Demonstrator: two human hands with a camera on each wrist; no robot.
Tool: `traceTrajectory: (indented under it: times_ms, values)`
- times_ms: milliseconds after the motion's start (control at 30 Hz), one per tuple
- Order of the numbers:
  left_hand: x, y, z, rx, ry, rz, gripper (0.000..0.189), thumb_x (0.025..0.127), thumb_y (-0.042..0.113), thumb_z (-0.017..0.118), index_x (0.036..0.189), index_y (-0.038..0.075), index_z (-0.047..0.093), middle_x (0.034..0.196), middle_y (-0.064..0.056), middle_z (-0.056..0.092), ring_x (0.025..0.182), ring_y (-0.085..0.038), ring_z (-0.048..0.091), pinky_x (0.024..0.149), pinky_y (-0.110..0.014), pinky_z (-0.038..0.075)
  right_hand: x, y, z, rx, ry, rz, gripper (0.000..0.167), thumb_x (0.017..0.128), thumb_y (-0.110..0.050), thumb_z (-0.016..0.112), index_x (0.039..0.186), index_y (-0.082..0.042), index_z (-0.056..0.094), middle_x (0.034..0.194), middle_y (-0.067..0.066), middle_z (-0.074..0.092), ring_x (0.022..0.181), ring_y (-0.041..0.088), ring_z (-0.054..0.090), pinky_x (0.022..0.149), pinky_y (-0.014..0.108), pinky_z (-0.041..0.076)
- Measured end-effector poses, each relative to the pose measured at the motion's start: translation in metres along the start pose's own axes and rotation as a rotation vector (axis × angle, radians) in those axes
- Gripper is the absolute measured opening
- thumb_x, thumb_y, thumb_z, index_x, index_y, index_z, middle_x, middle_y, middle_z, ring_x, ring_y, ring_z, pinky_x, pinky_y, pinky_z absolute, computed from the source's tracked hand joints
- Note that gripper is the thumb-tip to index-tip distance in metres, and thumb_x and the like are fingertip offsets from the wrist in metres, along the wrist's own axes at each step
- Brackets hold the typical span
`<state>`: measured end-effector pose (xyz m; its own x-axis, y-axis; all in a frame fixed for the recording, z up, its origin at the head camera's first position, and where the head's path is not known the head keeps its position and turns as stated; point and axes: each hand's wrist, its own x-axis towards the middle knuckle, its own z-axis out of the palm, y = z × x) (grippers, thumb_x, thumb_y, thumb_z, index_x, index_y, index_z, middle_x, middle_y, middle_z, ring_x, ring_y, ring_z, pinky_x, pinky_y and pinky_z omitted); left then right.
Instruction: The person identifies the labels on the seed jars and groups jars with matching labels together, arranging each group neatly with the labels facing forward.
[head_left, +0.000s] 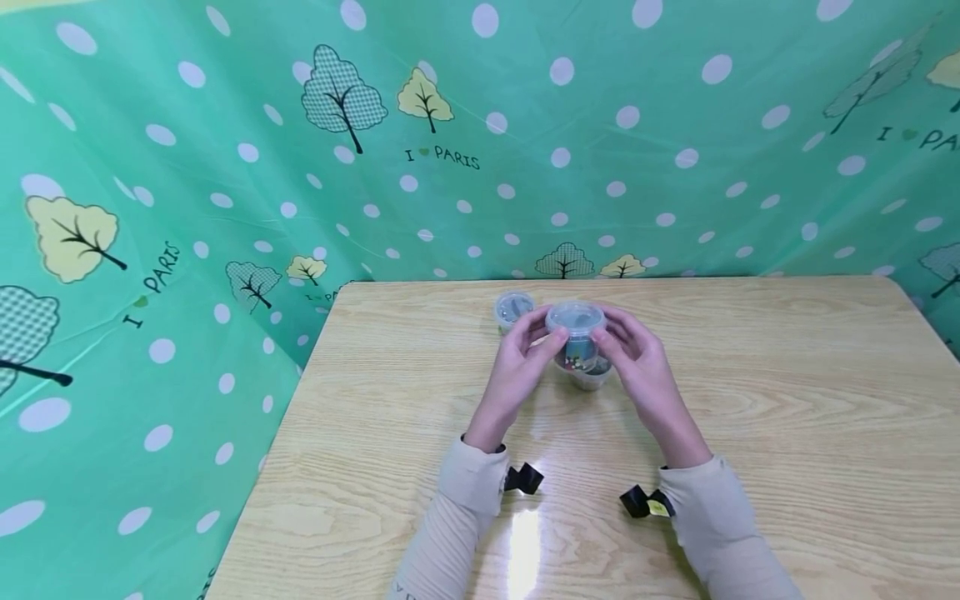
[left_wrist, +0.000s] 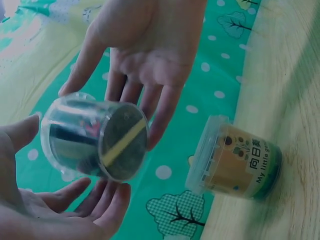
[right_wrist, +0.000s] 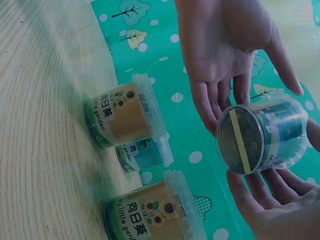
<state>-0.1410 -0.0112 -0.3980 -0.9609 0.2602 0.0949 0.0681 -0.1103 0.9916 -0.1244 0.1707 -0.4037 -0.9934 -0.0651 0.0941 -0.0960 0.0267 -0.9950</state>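
Note:
Both hands hold a clear lidded plastic tub [head_left: 577, 333] above the table, lid upward. My left hand [head_left: 522, 354] grips its left side and my right hand [head_left: 640, 350] its right side, thumbs at the near side near the lid. Dark contents show through the wall, and a yellow strip crosses the base in both wrist views. A second tub [head_left: 592, 377] stands on the table below, partly hidden by the held one. Beyond the left hand is another lidded tub [head_left: 514, 307]. Sunflower labels mark two standing tubs in the right wrist view.
A blue-green labelled tub [right_wrist: 145, 154] stands among the others in the right wrist view. The pale wooden table [head_left: 360, 433] meets a green dotted cloth [head_left: 450, 192] at its back and left edges.

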Motion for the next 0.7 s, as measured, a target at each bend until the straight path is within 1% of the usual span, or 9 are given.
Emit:
traceTrajectory:
  times_ms: [100,200,300,467,567,700]
  values:
    - [-0.0008,0.0002,0.0010,0.012,0.001,-0.012,0.052,0.098,0.012,0.061,0.145,-0.001,0.043,0.139,-0.020,0.054,0.125,-0.030,0.055,0.104,-0.031,0.050,0.0000,0.0000,0.0011,-0.012,0.012,0.009,0.051,0.101,-0.029,0.058,0.146,-0.009,0.045,0.145,0.012,0.050,0.133,0.019,0.048,0.106,0.015,0.042]
    - [-0.0011,0.0004,0.0008,0.018,-0.001,-0.014,0.051,0.098,0.012,0.061,0.144,-0.001,0.043,0.137,-0.020,0.054,0.123,-0.031,0.057,0.103,-0.031,0.051,-0.0003,0.0001,0.0015,-0.006,0.010,0.014,0.051,0.101,-0.027,0.059,0.146,-0.008,0.045,0.145,0.012,0.050,0.134,0.022,0.047,0.107,0.014,0.041]
    - [-0.0005,0.0008,-0.0005,0.018,-0.011,-0.008,0.050,0.099,0.013,0.061,0.143,-0.001,0.044,0.136,-0.020,0.055,0.123,-0.031,0.057,0.104,-0.030,0.050,-0.0008,0.0008,0.0007,0.002,0.004,0.014,0.052,0.101,-0.027,0.059,0.146,-0.007,0.045,0.145,0.013,0.049,0.132,0.018,0.048,0.105,0.013,0.042]
    - [-0.0003,0.0020,-0.0035,0.019,-0.023,-0.002,0.048,0.099,0.012,0.060,0.143,-0.001,0.046,0.137,-0.020,0.054,0.124,-0.028,0.055,0.106,-0.030,0.048,-0.0012,0.0021,-0.0017,0.024,-0.022,-0.005,0.052,0.103,-0.029,0.054,0.147,-0.005,0.042,0.145,0.018,0.049,0.122,0.011,0.055,0.100,0.017,0.048]
    - [-0.0006,0.0025,-0.0051,0.034,-0.031,-0.005,0.048,0.099,0.013,0.059,0.143,-0.001,0.046,0.138,-0.020,0.053,0.125,-0.028,0.054,0.106,-0.030,0.047,-0.0009,0.0025,-0.0034,0.020,-0.045,0.003,0.052,0.104,-0.031,0.050,0.149,-0.007,0.041,0.147,0.018,0.047,0.120,0.008,0.057,0.098,0.018,0.050]
    - [-0.0009,0.0026,-0.0066,0.036,-0.041,-0.009,0.048,0.100,0.015,0.058,0.144,-0.001,0.046,0.138,-0.020,0.054,0.126,-0.028,0.054,0.107,-0.032,0.047,-0.0010,0.0019,-0.0044,0.014,-0.063,0.021,0.052,0.105,-0.033,0.049,0.151,-0.010,0.040,0.147,0.017,0.047,0.118,0.006,0.058,0.096,0.018,0.051]
